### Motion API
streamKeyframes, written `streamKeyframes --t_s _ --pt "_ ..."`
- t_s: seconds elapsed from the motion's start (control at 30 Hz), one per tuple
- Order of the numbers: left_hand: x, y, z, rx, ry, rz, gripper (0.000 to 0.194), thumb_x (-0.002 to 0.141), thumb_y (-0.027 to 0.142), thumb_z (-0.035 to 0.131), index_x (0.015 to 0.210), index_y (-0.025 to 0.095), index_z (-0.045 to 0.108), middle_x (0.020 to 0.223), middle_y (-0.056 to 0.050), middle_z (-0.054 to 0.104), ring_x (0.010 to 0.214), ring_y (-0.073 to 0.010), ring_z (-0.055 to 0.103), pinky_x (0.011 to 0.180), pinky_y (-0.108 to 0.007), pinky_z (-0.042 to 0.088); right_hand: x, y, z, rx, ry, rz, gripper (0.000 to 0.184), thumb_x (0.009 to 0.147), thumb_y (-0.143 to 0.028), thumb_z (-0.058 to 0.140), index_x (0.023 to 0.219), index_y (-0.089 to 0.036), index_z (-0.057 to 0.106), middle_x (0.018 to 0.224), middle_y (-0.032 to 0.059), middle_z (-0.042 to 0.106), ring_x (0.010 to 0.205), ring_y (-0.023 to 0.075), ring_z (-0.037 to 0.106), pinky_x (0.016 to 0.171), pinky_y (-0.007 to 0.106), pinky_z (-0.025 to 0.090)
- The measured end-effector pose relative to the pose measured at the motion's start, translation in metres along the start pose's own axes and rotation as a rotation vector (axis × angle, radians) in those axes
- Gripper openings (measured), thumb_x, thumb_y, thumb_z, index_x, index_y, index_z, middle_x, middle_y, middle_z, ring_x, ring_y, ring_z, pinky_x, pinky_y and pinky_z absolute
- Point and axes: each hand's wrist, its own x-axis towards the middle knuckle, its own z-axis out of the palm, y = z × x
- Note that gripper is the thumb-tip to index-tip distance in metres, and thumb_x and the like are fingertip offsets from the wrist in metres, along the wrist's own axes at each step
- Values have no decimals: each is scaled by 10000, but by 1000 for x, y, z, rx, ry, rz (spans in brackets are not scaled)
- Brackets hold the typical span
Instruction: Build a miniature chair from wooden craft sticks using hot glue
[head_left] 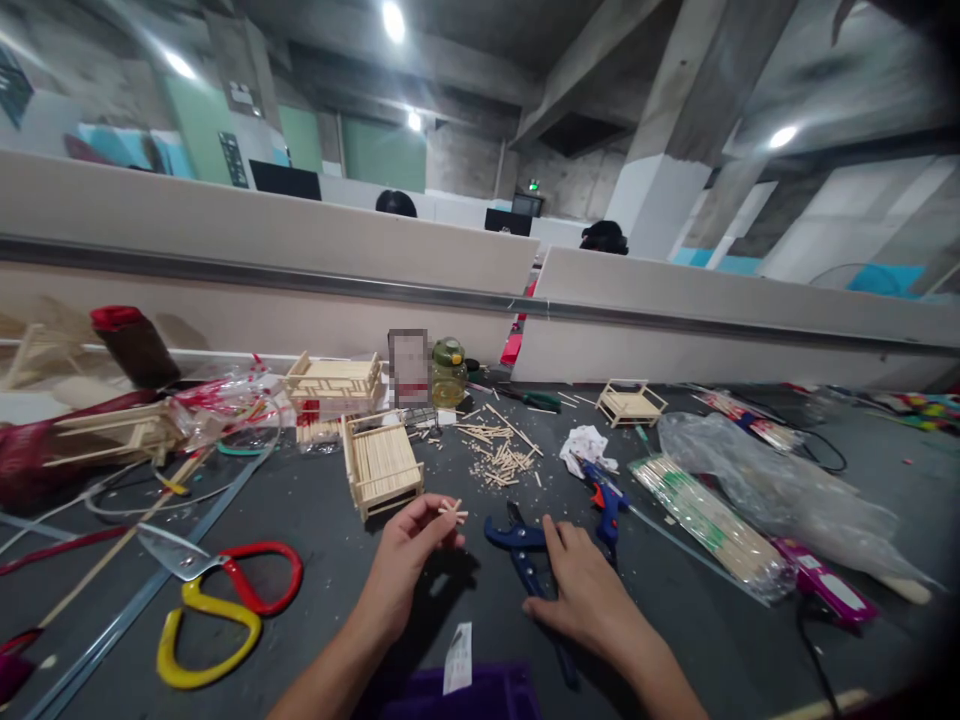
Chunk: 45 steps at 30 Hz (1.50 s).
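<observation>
My left hand (420, 535) is closed, pinching a few short wooden sticks (453, 512) between thumb and fingertips above the dark table. Palm down, my right hand (585, 590) lies over a blue hand cutter (519, 537), fingers spread and touching it. The cutter's jaws point away from me, and part of its handles is hidden beneath that hand. Beyond my left hand stands a miniature wooden bed (384, 465) made of sticks. Cut stick pieces (506, 460) are heaped farther back, between the hands. A blue glue gun (609, 505) rests right of the cutter.
Large scissors (251, 578) with red and yellow handles lie at left. More stick furniture (631, 402) stands farther back. Packs of sticks (709, 520) and a plastic bag (772, 490) cover the right side. A purple tray (480, 695) is at the near edge; a partition (300, 270) bounds the back.
</observation>
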Motion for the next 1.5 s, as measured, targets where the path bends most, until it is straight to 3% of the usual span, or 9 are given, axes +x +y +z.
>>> streamKeyframes --t_s 0.13,0.23,0.37,0.43,0.63,0.73,0.83,1.1,1.5 --pt "-1 3 -1 26 -11 1 271 706 384 787 865 181 704 815 -19 662 613 -102 566 616 -212 452 -2 -8 -2 13 101 24 543 632 -238 678 1163 -119 672 1027 177 643 975 358 616 851 458 511" --pt "-2 7 1 32 -20 6 265 710 382 785 875 184 720 836 -23 651 623 -104 548 618 -215 450 -6 -5 -3 247 192 95 407 722 -253 614 1120 -199 672 1034 126 646 917 295 660 816 405 540" --pt "-3 10 0 28 -11 20 255 712 384 778 877 194 730 847 -30 649 646 -113 536 635 -221 448 -11 -2 6 742 128 15 497 783 -239 541 1279 -220 573 1122 101 670 968 241 682 832 348 566" --pt "-2 10 -2 36 -15 16 280 709 391 779 903 195 729 834 -33 639 654 -122 528 634 -229 451 -12 -6 16 845 94 27 614 739 -169 515 1351 -217 507 1121 100 686 937 227 695 834 348 575" --pt "0 9 -4 94 -74 5 251 724 398 768 851 192 703 797 -26 610 675 -132 515 637 -226 434 -12 -31 25 600 238 -89 749 679 -102 480 1407 -250 390 1306 105 583 1207 274 570 1000 422 492" --pt "-2 11 -3 111 -137 -19 231 740 392 756 844 196 692 799 -35 626 723 -154 540 685 -245 443 -10 -41 15 500 303 -226 727 671 -80 485 1369 -262 389 1244 109 590 1160 282 578 957 413 511" --pt "-4 13 -2 126 -194 -37 219 743 379 758 831 192 685 815 -44 639 765 -175 564 725 -264 451 -8 -46 6 460 336 -268 644 706 -71 484 1319 -255 411 1152 124 607 1068 300 596 900 437 520" --pt "-5 13 0 186 -264 -16 165 750 327 764 786 190 680 786 -16 615 724 -147 540 670 -217 422 -12 -48 0 476 296 -246 593 730 -80 481 1304 -219 439 1129 143 592 1048 310 569 913 470 494" --pt "-5 13 0 213 -313 -44 92 794 245 733 827 171 690 812 -11 617 763 -131 552 700 -200 428 -19 -48 -1 581 169 -182 635 692 -41 478 1296 -227 412 1139 92 556 1057 263 546 909 432 475"
